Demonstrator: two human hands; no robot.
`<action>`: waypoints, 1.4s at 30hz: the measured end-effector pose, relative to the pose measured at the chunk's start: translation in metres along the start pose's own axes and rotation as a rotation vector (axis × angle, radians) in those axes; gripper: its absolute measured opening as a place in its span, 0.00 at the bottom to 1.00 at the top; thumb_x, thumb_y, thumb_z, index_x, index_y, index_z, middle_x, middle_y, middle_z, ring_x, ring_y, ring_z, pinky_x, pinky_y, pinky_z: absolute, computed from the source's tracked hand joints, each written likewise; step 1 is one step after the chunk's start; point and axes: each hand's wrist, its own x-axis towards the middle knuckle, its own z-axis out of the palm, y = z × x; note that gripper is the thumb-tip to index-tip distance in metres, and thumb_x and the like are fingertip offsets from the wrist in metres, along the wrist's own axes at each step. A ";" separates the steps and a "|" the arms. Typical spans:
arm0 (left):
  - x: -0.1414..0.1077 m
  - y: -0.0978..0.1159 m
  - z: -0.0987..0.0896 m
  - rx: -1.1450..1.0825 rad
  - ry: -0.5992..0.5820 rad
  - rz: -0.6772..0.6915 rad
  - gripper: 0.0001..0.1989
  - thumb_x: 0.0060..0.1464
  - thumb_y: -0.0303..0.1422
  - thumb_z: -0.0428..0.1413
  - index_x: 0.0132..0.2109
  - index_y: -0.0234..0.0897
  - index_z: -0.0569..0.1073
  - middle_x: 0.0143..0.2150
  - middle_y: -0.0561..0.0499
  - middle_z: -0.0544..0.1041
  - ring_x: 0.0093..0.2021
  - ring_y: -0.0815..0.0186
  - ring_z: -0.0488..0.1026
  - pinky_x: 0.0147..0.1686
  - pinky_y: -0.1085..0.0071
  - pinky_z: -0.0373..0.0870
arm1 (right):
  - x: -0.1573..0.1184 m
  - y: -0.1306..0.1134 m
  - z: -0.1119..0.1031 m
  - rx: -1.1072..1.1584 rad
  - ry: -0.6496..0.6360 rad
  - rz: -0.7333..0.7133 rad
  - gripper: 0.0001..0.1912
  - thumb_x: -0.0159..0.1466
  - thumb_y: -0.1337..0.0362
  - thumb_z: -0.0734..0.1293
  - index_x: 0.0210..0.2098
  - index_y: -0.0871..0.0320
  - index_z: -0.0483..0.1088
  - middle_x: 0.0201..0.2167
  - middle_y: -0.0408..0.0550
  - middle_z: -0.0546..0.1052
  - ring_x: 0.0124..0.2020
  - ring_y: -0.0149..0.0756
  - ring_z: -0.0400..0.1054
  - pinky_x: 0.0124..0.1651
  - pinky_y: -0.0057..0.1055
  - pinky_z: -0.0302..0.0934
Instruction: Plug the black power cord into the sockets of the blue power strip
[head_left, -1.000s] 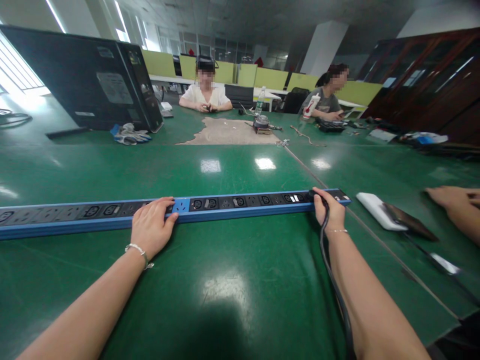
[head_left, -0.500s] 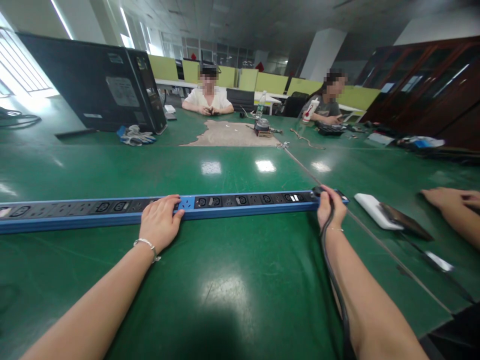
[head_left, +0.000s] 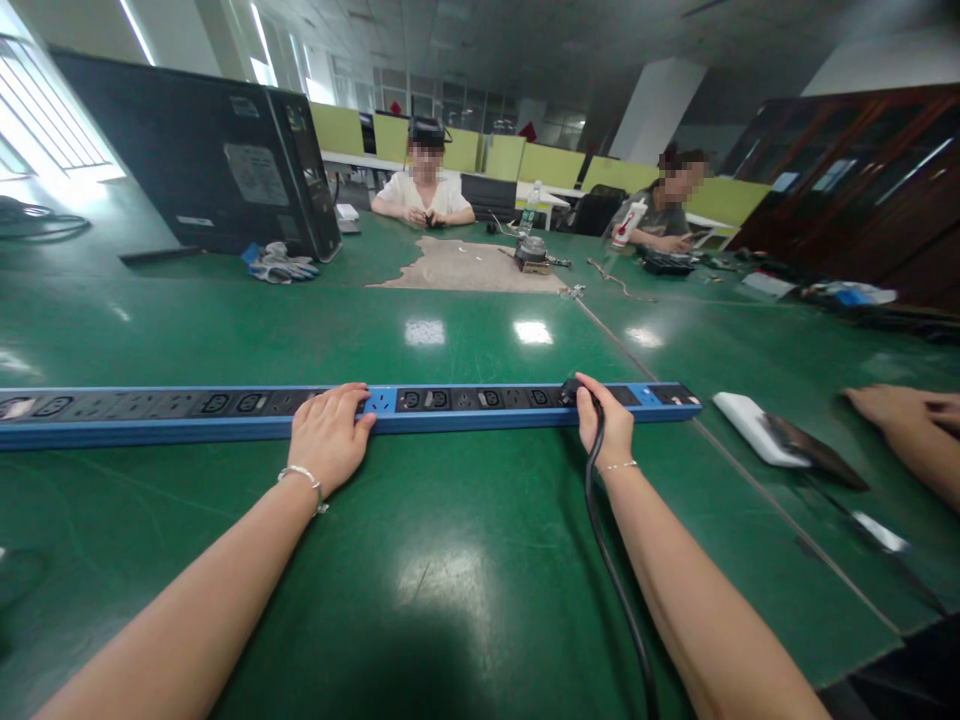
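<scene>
A long blue power strip with black sockets lies across the green table. My left hand rests over the strip left of its blue socket, fingers curled over the far edge and thumb on the near side. My right hand grips a black plug at the sockets on the right part of the strip. From that plug a black cable runs down beside my right forearm. Whether the plug sits in a socket is hard to tell.
A white box and a dark flat object lie right of the strip, near another person's hands. A black computer case and gloves are back left. Two people sit across the table.
My right hand has moved left along the strip with the plug and its cable, uncovering the strip's right end. My left hand keeps its hold on the strip.
</scene>
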 end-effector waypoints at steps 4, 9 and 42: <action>0.000 0.001 0.000 -0.005 0.001 -0.011 0.16 0.57 0.38 0.44 0.49 0.38 0.67 0.54 0.47 0.71 0.54 0.57 0.66 0.54 0.59 0.56 | -0.001 -0.005 0.001 -0.032 -0.030 -0.014 0.19 0.62 0.56 0.58 0.46 0.57 0.73 0.39 0.50 0.79 0.39 0.39 0.73 0.45 0.34 0.66; 0.000 0.001 0.000 -0.015 0.003 -0.011 0.16 0.57 0.38 0.44 0.49 0.39 0.67 0.54 0.48 0.71 0.53 0.57 0.66 0.54 0.59 0.56 | -0.005 -0.010 0.004 -0.110 -0.059 -0.107 0.18 0.63 0.60 0.57 0.46 0.58 0.73 0.43 0.51 0.77 0.43 0.38 0.73 0.49 0.35 0.65; -0.001 0.001 0.000 -0.081 0.023 0.003 0.17 0.57 0.39 0.44 0.50 0.38 0.67 0.53 0.45 0.72 0.54 0.57 0.65 0.54 0.59 0.56 | -0.038 -0.125 0.073 0.148 -0.136 -0.114 0.17 0.64 0.63 0.57 0.46 0.57 0.72 0.45 0.48 0.76 0.47 0.34 0.71 0.54 0.29 0.62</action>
